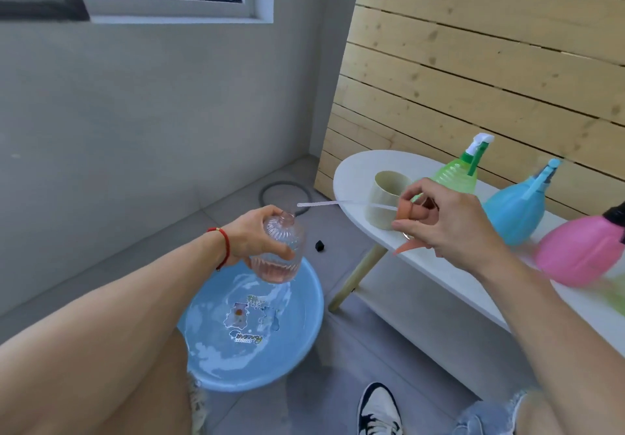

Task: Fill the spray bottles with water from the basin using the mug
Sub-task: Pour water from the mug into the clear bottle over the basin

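- Four spray bottles seen: clear ribbed pink-tinted plastic bottle (279, 248) in hand; green ribbed bottle w/ white-green trigger (455, 172), blue round bottle (515, 213) and pink round bottle (580, 253) standing on white oval table (439, 265).
- Left hand (257, 231): fingers curled round clear bottle's shoulder, holding it near upright over light-blue plastic basin (250, 329), prob. so spills drop back into the water.
- Clear bottle neck open, head off; some pinkish liquid in bottom, far from full.
- Right hand (449, 225): fingers pinched on removed orange spray head (406, 213); its white dip tube (341, 203) points left, held clear of bottle mouth.
- Cream ribbed plastic mug (389, 197) on table edge, just behind right hand, untouched.
- Basin on floor, holds shallow water.
- Judgement: head needs setting down to free right hand for mug; scoop-and-pour not yet begun on this bottle.
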Demonstrator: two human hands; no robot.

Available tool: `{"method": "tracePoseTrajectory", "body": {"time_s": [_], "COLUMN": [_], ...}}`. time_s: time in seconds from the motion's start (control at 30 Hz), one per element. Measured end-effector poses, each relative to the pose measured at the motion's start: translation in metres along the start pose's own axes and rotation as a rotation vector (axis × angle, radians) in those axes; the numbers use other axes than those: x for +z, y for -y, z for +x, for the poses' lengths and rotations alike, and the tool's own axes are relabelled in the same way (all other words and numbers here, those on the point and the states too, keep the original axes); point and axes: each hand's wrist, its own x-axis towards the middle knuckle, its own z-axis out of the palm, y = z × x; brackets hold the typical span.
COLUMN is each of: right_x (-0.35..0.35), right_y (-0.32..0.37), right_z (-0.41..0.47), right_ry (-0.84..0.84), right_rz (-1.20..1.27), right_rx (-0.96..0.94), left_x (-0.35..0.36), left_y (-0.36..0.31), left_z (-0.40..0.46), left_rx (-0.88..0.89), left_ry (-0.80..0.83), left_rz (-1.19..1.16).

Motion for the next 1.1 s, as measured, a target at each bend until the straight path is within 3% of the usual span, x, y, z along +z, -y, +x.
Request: {"method": "tracePoseTrajectory", "body": {"time_s": [0.17, 0.57, 0.67, 0.77, 0.97, 1.1], "right_x": [0.019, 0.037, 0.046, 0.055, 0.080, 0.107], "right_y": [0.011, 0.004, 0.020, 0.046, 0.073, 0.076], "right_z": [0.011, 0.029, 0.029, 0.034, 0.057, 0.064], "right_ry": [0.077, -0.029, -0.060, 0.071, 0.354, 0.456], "right_rz": [-0.055, -0.399, -0.509, -0.561, -0.649, -0.587], "right_rx": [-0.117, -0.402, -0.559, -0.676, -0.717, -0.592], "left_x": [-0.005, -0.012, -0.012, -0.010, -0.007, -0.005], "left_y": [0.006, 0.013, 0.011, 0.007, 0.002, 0.003], "left_z": [-0.001, 0.000, -0.001, -0.004, -0.011, -0.012], "left_rx": [0.001, -0.025, -0.010, 0.014, 0.071, 0.149], "left_ry": [-0.010, -0.013, 0.000, 0.001, -0.038, -0.045], "left_rz": [0.064, 0.170, 0.223, 0.268, 0.296, 0.302]}}
